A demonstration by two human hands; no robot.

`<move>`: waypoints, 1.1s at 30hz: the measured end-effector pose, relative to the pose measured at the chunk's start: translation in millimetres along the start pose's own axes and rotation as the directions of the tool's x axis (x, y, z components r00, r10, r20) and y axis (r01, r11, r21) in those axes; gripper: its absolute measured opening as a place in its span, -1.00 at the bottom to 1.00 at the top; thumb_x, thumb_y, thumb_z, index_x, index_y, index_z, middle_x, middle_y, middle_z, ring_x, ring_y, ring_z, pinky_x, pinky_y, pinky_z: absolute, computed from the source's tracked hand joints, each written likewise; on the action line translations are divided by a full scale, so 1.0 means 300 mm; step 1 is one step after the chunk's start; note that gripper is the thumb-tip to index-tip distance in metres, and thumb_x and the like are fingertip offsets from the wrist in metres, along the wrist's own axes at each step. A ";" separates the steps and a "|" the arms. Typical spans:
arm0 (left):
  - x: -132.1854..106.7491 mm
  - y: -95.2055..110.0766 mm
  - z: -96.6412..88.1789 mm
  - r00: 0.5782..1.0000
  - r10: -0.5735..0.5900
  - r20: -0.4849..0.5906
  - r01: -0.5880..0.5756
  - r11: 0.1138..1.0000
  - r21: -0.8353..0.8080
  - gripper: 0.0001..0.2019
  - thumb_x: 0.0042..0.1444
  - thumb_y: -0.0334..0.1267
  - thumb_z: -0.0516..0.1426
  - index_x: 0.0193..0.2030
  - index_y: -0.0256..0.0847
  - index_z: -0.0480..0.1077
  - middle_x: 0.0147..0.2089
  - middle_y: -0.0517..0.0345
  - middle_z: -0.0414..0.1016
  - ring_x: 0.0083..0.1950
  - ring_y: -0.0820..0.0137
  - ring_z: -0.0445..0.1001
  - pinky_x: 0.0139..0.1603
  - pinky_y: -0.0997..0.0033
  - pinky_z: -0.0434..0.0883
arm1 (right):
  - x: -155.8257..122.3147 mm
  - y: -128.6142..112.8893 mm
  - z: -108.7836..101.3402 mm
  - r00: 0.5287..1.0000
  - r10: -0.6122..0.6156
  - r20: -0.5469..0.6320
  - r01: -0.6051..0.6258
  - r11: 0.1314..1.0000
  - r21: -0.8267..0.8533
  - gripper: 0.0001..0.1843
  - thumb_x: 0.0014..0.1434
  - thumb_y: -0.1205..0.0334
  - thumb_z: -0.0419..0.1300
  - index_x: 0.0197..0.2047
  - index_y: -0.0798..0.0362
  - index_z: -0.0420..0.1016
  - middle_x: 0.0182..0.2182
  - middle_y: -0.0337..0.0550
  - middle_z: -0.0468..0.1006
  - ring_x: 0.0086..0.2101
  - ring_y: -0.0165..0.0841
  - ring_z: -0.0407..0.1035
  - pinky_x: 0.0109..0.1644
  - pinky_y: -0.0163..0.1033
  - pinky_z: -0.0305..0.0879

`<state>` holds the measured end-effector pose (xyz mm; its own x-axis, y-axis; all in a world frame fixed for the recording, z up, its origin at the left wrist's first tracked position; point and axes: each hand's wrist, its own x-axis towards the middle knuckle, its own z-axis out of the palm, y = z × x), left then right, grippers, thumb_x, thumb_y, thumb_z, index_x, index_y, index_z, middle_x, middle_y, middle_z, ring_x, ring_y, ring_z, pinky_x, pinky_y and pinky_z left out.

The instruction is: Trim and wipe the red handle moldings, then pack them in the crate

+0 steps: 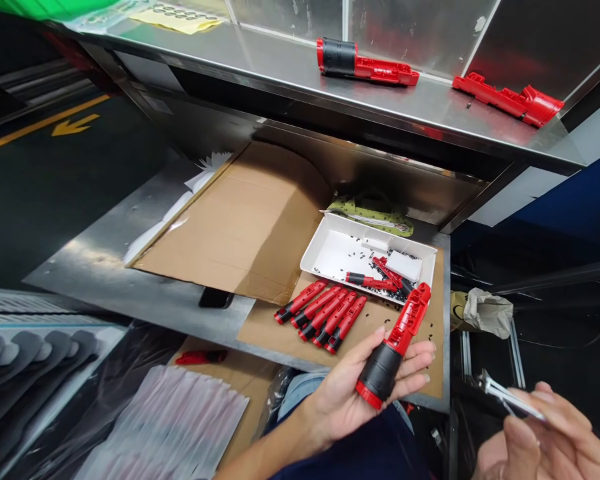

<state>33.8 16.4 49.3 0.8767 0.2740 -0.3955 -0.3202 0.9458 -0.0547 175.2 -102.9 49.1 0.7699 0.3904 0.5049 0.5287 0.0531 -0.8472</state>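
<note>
My left hand (365, 387) lies palm up at the bench's front edge, its fingers curled under a red tool housing with a black collar (393, 347). The housing tilts up to the right, toward the white tray (325, 247). My right hand (545, 440), at the lower right corner off the bench, pinches a pair of metal tweezers (505, 397) that point up and left. A row of several red and black handle pieces (323, 313) lies on the cardboard just left of my left hand.
The white tray holds small black screws, white blocks and red parts. Cardboard sheets (245, 227) cover the steel bench. Two red housings (365, 63) (510, 100) sit on the upper steel shelf. Plastic bags (170, 427) and grey pieces (25, 353) lie at the lower left.
</note>
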 end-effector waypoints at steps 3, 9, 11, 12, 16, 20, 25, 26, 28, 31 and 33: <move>-0.002 0.005 -0.014 0.998 -0.018 0.053 0.020 0.999 -0.047 -0.49 0.41 -0.10 -0.09 0.02 -0.52 0.52 0.05 -0.14 0.61 0.02 0.30 0.58 0.09 0.31 0.44 | 0.038 0.142 0.007 0.997 0.078 -0.001 -0.077 0.983 -0.167 -0.67 0.04 0.10 0.40 -0.14 0.03 0.51 -0.25 -0.10 0.50 -0.26 -0.19 0.42 0.00 0.06 0.32; -0.004 0.028 -0.041 0.991 -0.093 0.093 0.103 0.989 -0.109 -0.44 0.35 -0.04 0.00 0.14 -0.62 0.39 -0.15 -0.21 0.63 -0.14 0.34 0.60 -0.13 0.44 0.50 | -0.053 0.473 0.084 0.709 0.519 0.477 -0.178 0.787 -0.591 -0.63 -0.02 -0.05 0.21 -0.22 0.00 0.59 -0.38 -0.02 0.56 -0.17 0.01 0.41 0.07 0.20 0.23; -0.007 0.037 -0.051 0.988 -0.121 0.091 0.130 0.987 -0.095 -0.43 0.32 -0.01 0.05 0.16 -0.58 0.37 -0.39 -0.03 0.58 -0.38 0.46 0.55 -0.33 0.57 0.46 | -0.105 0.521 0.116 0.669 0.543 0.507 -0.207 0.792 -0.575 -0.70 -0.08 0.01 0.22 -0.33 -0.01 0.59 -0.40 0.00 0.57 -0.12 0.10 0.40 0.11 0.32 0.15; -0.010 0.040 -0.055 0.989 -0.122 0.085 0.129 0.989 -0.072 -0.45 0.30 -0.02 0.07 0.16 -0.55 0.37 -0.48 0.08 0.51 -0.48 0.52 0.48 -0.40 0.62 0.42 | -0.122 0.532 0.131 0.658 0.544 0.521 -0.224 0.801 -0.555 -0.69 -0.10 0.01 0.23 -0.33 0.00 0.59 -0.35 0.04 0.59 -0.06 0.16 0.38 0.15 0.39 0.09; -0.022 0.042 -0.071 0.996 0.003 0.091 -0.013 0.993 0.113 -0.58 0.10 -0.27 0.26 0.10 -0.35 0.41 -0.43 0.19 0.47 -0.52 0.61 0.35 -0.44 0.66 0.39 | -0.099 0.508 0.171 0.636 0.511 0.578 -0.333 0.858 -0.392 -0.40 -0.04 -0.13 0.24 0.01 0.04 0.52 0.06 0.15 0.53 0.16 0.14 0.28 0.27 0.34 0.05; -0.005 0.035 -0.097 0.985 -0.069 0.156 0.038 0.980 0.193 -0.35 -0.18 -0.54 0.22 0.15 -0.24 0.38 -0.13 0.11 0.54 -0.41 0.59 0.43 -0.41 0.64 0.43 | 0.020 0.381 0.199 0.593 0.441 0.674 -0.545 0.836 -0.068 -0.30 0.30 -0.22 -0.05 0.38 -0.05 0.10 0.21 0.10 0.42 0.13 -0.13 0.40 0.17 0.04 0.35; 0.019 0.039 -0.131 0.938 -0.289 0.191 0.277 0.957 0.089 -0.36 0.01 -0.22 0.19 0.24 -0.52 0.32 -0.03 -0.19 0.59 -0.15 0.38 0.58 -0.29 0.58 0.44 | 0.121 0.230 0.242 0.463 0.374 0.804 -0.838 0.481 0.259 -0.36 0.09 -0.17 0.33 0.16 -0.05 0.42 -0.04 0.01 0.60 -0.18 -0.20 0.55 -0.09 -0.09 0.49; 0.017 0.042 -0.137 0.941 -0.286 0.184 0.274 0.958 0.086 -0.36 0.06 -0.11 0.18 0.21 -0.54 0.35 0.01 -0.24 0.58 -0.06 0.29 0.58 -0.16 0.49 0.47 | 0.123 0.224 0.251 0.459 0.409 0.788 -0.848 0.467 0.252 -0.46 0.03 -0.10 0.40 0.01 0.01 0.52 -0.15 -0.03 0.63 -0.28 -0.26 0.54 -0.17 -0.17 0.50; 0.011 0.050 -0.156 0.970 -0.194 0.145 0.180 0.978 0.102 -0.35 0.14 0.12 0.12 0.16 -0.43 0.43 0.13 -0.24 0.53 0.20 0.15 0.46 0.15 0.26 0.38 | 0.107 0.234 0.270 0.485 0.490 0.725 -0.851 0.456 0.261 -0.61 -0.01 -0.03 0.44 -0.22 0.06 0.57 -0.27 -0.10 0.63 -0.38 -0.36 0.51 -0.27 -0.28 0.47; 0.020 0.061 -0.201 0.986 0.129 0.105 -0.149 0.963 0.223 -0.28 0.15 0.35 0.01 0.21 -0.15 0.43 0.35 0.01 0.35 0.50 0.25 0.00 0.44 0.19 0.00 | 0.035 0.262 0.305 0.536 0.588 0.606 -0.841 0.435 0.322 -0.61 0.10 -0.13 0.35 -0.20 0.01 0.54 -0.21 -0.16 0.63 -0.24 -0.37 0.53 -0.14 -0.30 0.49; 0.048 0.067 -0.227 0.924 0.367 0.109 -0.379 0.838 0.392 -0.24 0.12 0.37 0.03 0.32 -0.06 0.32 0.47 0.15 0.15 0.55 0.38 -0.27 0.47 0.36 -0.22 | -0.043 0.256 0.326 0.541 0.641 0.544 -0.841 0.416 0.347 -0.58 0.11 -0.19 0.31 -0.16 -0.04 0.53 -0.16 -0.19 0.62 -0.13 -0.35 0.53 -0.03 -0.26 0.49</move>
<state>15.5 27.5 -19.8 0.7314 0.6194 -0.2854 -0.4601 0.7570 0.4640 170.9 -14.0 -38.6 0.5612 0.7454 -0.3598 -0.5516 0.0127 -0.8340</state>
